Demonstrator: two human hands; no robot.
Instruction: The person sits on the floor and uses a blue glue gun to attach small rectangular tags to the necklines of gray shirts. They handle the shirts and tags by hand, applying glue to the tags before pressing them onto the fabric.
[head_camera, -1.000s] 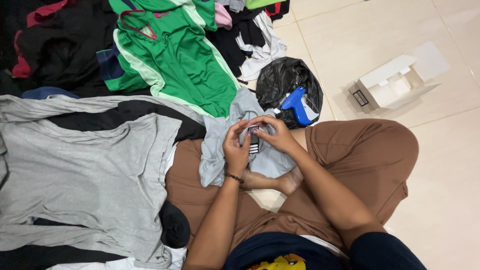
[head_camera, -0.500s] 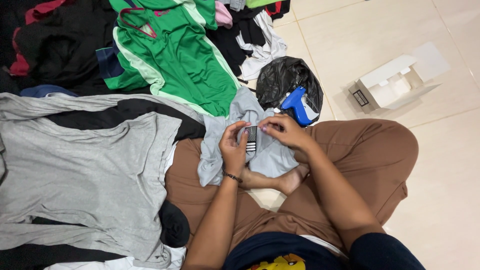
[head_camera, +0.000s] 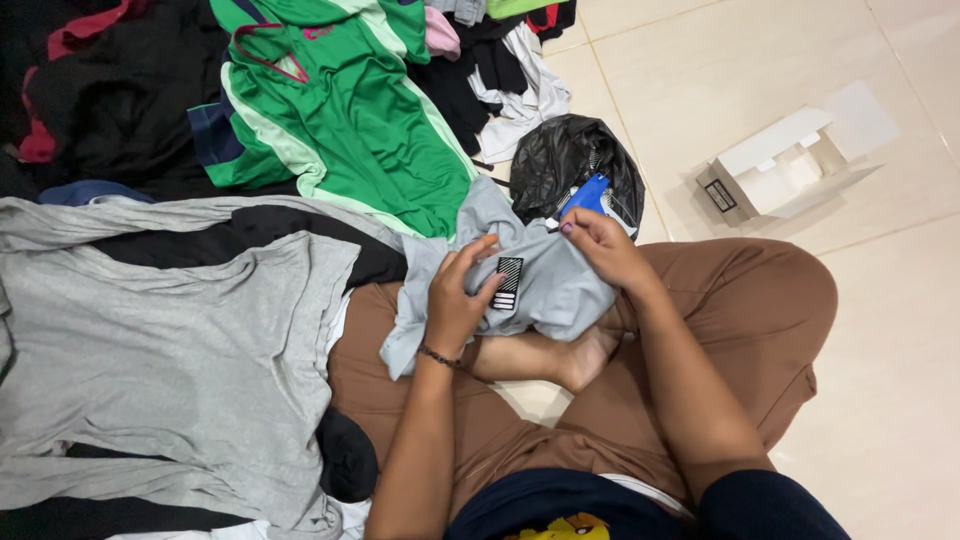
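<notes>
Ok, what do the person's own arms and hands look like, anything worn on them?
Both forearms are bare. The left hand has a thin dark beaded bracelet at the wrist. The right hand shows dark polish on a nail. A dark navy sleeve covers the right upper arm.

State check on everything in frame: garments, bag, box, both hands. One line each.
Small grey garment: crumpled in the lap, striped tag face up.
Left hand: gripping the garment beside the tag.
Right hand: pinching the garment's upper edge.
Grey shirt: spread flat on the floor.
Green jersey: laid out, partly rumpled.
Black plastic bag: crumpled, blue item against it.
White box: open, lying on its side.
</notes>
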